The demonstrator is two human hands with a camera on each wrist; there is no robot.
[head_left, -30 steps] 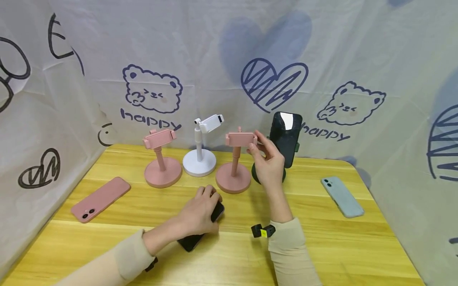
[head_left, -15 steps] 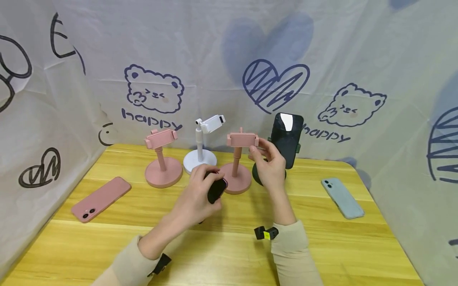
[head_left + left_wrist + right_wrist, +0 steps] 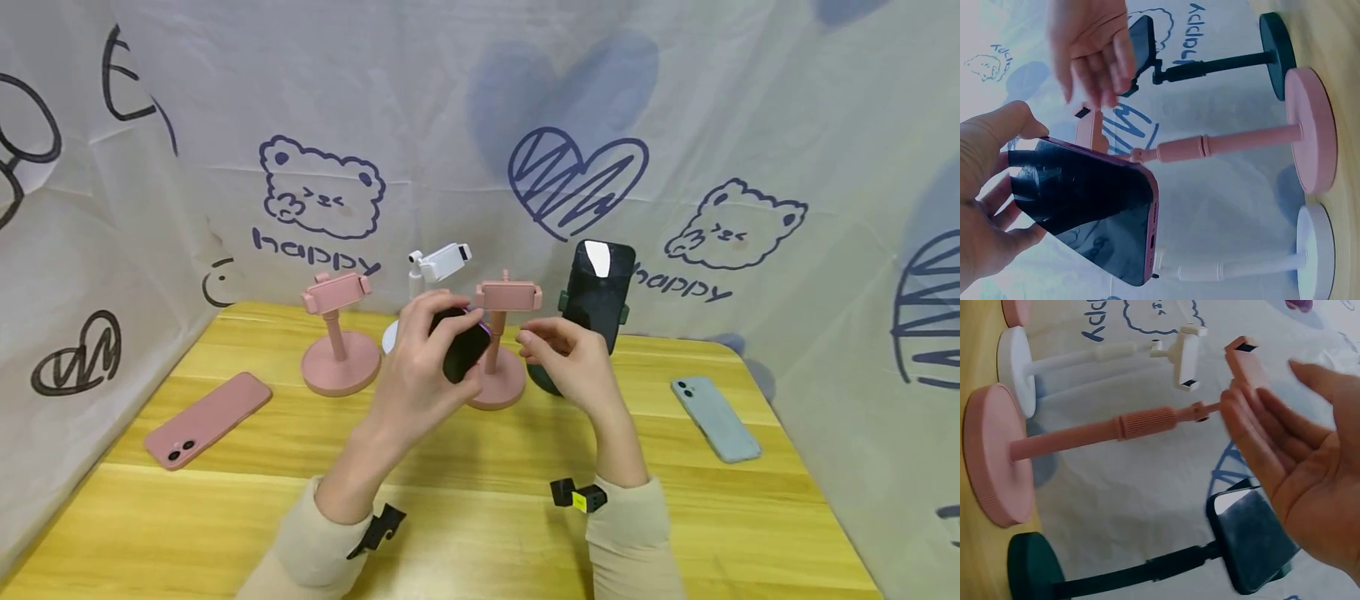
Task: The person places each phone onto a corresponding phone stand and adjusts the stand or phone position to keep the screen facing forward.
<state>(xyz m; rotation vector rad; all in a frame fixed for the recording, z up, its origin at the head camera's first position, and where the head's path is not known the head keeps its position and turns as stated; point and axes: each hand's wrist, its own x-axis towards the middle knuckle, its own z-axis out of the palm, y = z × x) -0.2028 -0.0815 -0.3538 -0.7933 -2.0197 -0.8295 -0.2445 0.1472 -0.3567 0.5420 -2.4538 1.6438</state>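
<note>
My left hand grips a smartphone with a dark screen and a purplish-pink edge, fingers along one long side and thumb on the other. It is up off the table, in front of the middle pink phone stand in the head view. To the right of that stand, my right hand holds nothing, its fingers gently bent. The right wrist view has this hand overlapping the pink stand's clamp. Behind the right hand stands a green phone stand with a black phone in its clamp.
A white phone stand is partly behind the left hand. Another pink phone stand stands further left. A pink phone lies at the left of the wooden table, a pale blue phone at the right. A printed cloth hangs behind.
My left hand has lifted the phone off the table and carried it up towards the middle pink stand. My right hand has drawn away from that stand's clamp, down and slightly right.
</note>
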